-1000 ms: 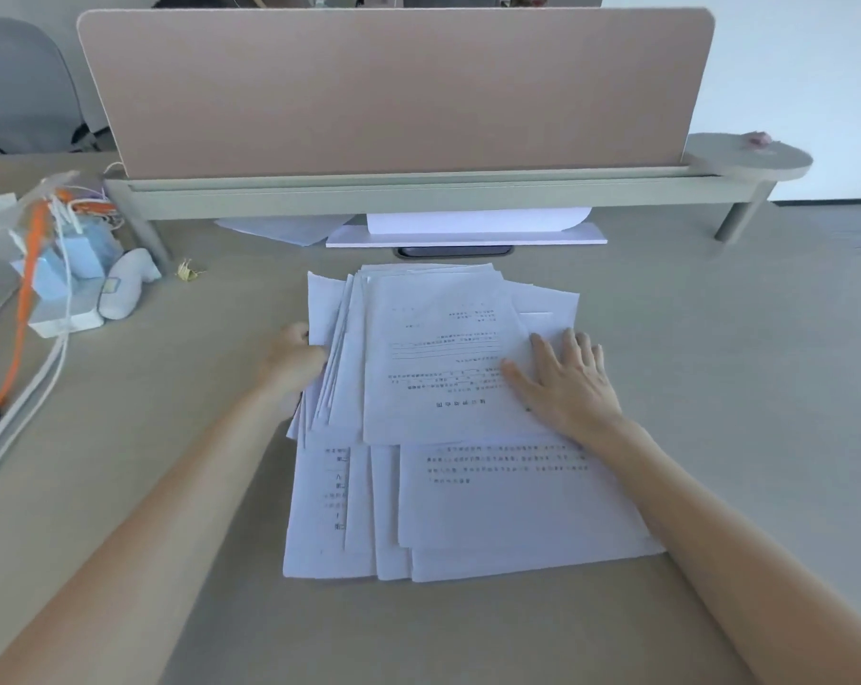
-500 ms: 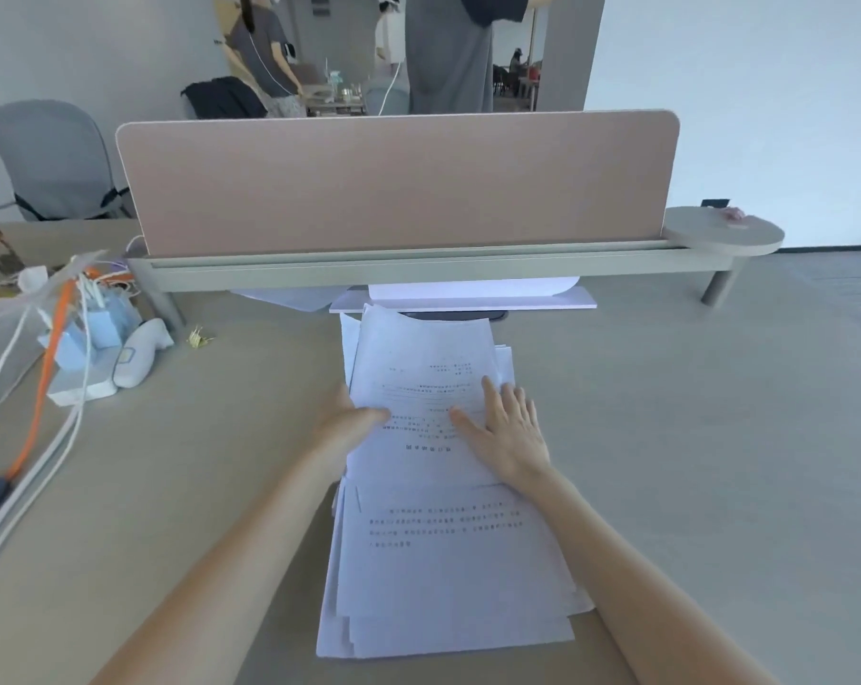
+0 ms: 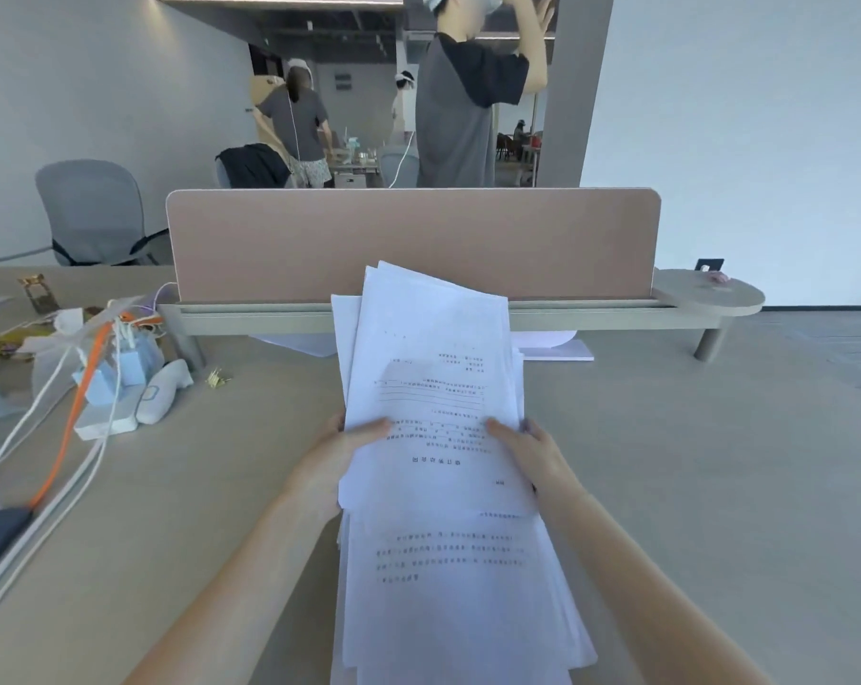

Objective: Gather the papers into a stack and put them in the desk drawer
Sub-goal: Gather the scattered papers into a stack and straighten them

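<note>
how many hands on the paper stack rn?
2. Left hand grips the left edge of the papers, thumb on top. Right hand grips the right edge, thumb on top. Fingers beneath are hidden.

A single head-worn wide-angle view looks forward and slightly down over the desk (image 3: 690, 487), close above the papers (image 3: 433, 437) held before the divider (image 3: 542, 244), its upper edge taking in the room and people beyond the divider.
</note>
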A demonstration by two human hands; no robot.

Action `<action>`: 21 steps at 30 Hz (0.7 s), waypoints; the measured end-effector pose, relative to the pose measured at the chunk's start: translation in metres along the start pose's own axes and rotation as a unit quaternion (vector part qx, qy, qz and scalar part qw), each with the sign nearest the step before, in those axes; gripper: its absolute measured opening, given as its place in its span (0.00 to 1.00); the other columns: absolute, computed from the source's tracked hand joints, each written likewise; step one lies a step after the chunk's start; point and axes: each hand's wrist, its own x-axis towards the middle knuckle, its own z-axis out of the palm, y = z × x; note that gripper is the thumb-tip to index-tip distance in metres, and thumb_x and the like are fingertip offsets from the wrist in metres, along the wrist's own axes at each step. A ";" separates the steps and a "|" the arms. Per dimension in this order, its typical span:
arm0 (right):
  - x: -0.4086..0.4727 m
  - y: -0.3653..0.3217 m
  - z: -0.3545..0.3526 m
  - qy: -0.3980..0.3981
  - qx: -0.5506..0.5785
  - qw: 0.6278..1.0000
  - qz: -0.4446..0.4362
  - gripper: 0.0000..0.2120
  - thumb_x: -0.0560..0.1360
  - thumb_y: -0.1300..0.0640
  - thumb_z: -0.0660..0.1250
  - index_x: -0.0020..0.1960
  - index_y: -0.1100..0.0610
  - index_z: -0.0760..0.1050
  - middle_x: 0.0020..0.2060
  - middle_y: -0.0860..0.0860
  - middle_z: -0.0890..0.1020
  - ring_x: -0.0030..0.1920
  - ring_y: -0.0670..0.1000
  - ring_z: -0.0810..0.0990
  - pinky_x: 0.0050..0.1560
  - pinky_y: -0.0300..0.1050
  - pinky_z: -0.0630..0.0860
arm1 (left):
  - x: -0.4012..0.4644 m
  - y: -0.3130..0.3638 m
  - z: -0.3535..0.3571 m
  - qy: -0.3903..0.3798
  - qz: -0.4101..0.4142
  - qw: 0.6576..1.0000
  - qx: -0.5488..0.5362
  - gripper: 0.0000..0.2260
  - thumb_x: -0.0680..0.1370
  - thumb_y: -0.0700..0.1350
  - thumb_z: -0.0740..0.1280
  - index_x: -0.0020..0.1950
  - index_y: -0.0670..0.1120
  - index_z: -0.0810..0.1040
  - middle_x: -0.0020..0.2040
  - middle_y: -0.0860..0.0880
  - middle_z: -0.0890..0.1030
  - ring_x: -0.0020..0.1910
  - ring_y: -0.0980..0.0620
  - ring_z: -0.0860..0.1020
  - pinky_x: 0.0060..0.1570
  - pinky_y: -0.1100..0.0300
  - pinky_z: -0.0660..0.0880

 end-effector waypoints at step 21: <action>-0.071 -0.125 0.018 -0.013 -0.033 0.963 -0.268 0.11 0.78 0.65 0.65 0.58 0.54 0.77 0.56 0.50 0.85 0.57 0.53 0.84 0.58 0.54 0.81 | -0.052 0.099 0.019 0.020 0.287 0.955 0.071 0.15 0.78 0.40 0.70 0.64 0.50 0.80 0.58 0.52 0.85 0.58 0.50 0.83 0.60 0.46 0.77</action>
